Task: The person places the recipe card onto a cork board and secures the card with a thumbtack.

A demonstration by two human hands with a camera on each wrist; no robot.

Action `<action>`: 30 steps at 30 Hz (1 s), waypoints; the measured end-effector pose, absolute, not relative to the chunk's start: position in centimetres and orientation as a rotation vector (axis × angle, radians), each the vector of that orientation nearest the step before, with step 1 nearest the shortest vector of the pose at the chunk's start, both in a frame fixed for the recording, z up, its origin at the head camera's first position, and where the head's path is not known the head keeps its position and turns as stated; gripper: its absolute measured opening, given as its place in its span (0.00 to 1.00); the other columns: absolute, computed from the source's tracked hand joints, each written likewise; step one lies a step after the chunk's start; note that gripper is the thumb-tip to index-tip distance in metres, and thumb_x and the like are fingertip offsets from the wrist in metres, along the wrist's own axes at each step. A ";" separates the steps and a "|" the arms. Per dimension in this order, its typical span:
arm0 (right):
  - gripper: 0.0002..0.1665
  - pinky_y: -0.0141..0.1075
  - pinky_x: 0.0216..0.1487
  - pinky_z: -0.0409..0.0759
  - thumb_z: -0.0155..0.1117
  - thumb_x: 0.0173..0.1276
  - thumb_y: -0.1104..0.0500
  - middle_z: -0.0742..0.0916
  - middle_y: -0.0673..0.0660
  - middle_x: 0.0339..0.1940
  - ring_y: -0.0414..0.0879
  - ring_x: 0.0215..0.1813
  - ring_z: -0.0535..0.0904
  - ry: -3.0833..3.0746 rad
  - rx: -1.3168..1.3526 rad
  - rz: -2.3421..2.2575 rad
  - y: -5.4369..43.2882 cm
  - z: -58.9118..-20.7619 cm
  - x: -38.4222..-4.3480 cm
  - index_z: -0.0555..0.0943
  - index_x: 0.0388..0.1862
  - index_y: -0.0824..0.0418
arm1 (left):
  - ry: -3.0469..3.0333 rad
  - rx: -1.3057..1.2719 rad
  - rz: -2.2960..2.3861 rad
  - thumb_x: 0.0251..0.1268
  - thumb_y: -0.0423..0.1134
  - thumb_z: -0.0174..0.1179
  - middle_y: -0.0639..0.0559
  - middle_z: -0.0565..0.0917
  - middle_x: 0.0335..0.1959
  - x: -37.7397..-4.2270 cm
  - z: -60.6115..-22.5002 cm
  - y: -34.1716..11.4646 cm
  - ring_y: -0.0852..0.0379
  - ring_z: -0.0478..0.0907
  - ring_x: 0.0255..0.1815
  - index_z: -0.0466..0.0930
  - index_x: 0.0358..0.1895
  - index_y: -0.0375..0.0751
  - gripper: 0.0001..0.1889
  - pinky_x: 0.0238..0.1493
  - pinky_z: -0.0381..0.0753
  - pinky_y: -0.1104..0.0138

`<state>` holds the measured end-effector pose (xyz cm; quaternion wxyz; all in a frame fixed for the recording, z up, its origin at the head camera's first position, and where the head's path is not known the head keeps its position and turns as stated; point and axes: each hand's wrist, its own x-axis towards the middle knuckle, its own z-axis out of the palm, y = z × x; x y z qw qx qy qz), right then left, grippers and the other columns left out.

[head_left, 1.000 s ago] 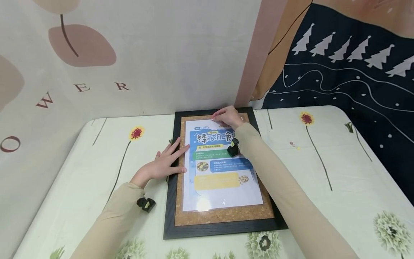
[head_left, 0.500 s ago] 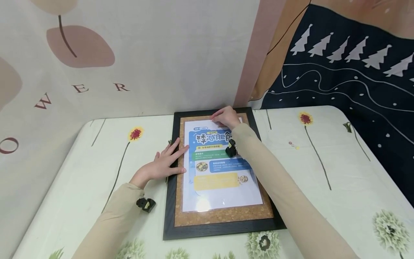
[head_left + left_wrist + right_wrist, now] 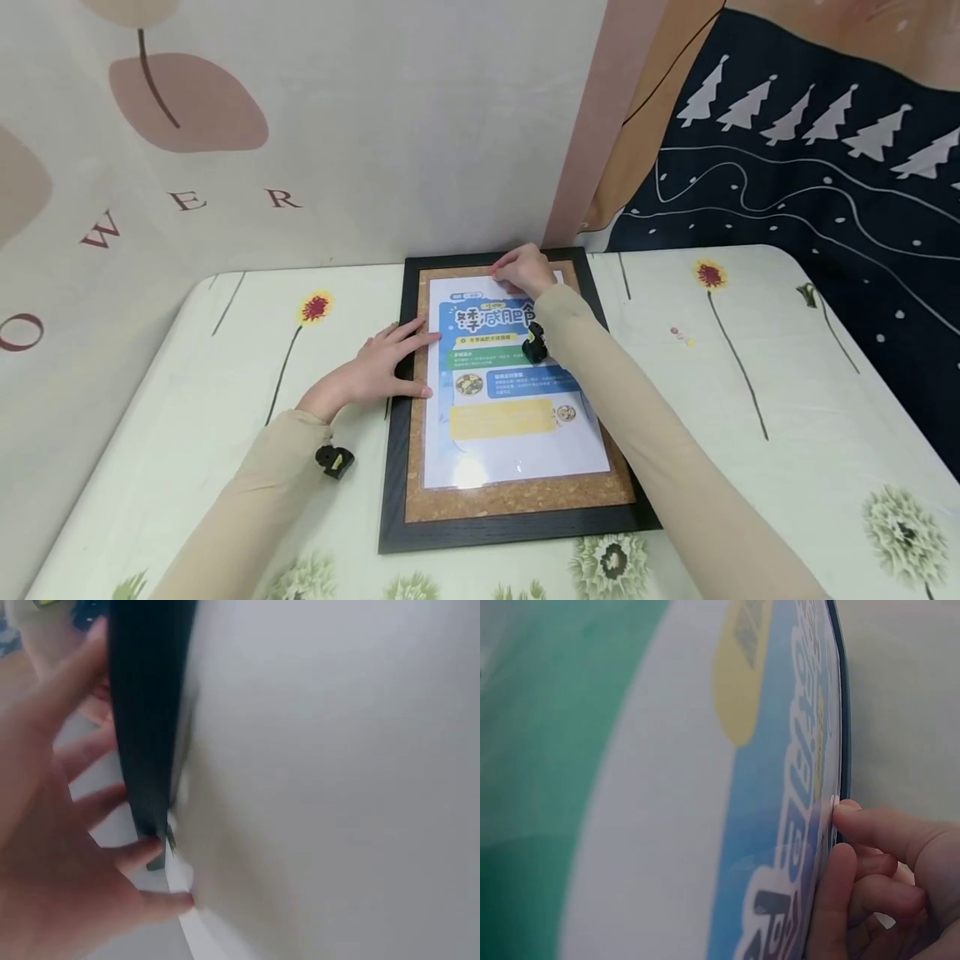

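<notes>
A printed poster sheet [image 3: 517, 462] with a glossy surface lies on a cork board [image 3: 525, 500] inside a black frame [image 3: 517, 530]. At the sheet's top edge, my right hand [image 3: 528, 272] has its fingertips close together. In the right wrist view, the thumb and finger of the right hand [image 3: 889, 877] pinch a tiny pale thing [image 3: 835, 800], like a push pin, against the sheet's top edge; most of it is hidden. My left hand [image 3: 369, 368] spreads its fingers across the frame's left side, with fingertips touching the sheet's left edge.
The frame rests on a table with a flower-printed cloth [image 3: 225, 392]. A pale curtain [image 3: 390, 150] hangs right behind the table's back edge, and a dark tree-print cloth [image 3: 795, 192] hangs at the right. A black wrist camera [image 3: 334, 460] sits at the left cuff.
My left wrist has shifted slightly left and up, and its upper fingers have closed in a little toward one another. The right hand stays at the sheet's top edge.
</notes>
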<state>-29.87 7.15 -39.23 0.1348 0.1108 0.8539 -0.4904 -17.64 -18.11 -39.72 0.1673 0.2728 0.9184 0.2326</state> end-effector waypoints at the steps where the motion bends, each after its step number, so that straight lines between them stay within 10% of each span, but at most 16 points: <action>1: 0.03 0.32 0.34 0.75 0.68 0.65 0.60 0.84 0.53 0.39 0.47 0.36 0.78 2.470 0.324 -1.424 7.2 -39.2 -29.9 0.87 0.37 0.56 | 2.614 0.794 0.672 0.55 0.52 0.71 0.40 0.46 0.78 -17.8 -39.8 -18.2 0.27 0.42 0.72 0.61 0.74 0.42 0.45 0.64 0.44 0.33; 30: 0.18 0.42 0.55 0.74 0.58 0.73 0.54 0.79 0.58 0.55 0.53 0.54 0.72 2.384 -0.154 -1.460 14.8 -37.1 -26.5 0.80 0.56 0.62 | 2.596 0.851 0.651 0.49 0.63 0.70 0.45 0.34 0.79 -17.8 -41.7 -18.6 0.29 0.28 0.73 0.43 0.78 0.46 0.59 0.63 0.26 0.34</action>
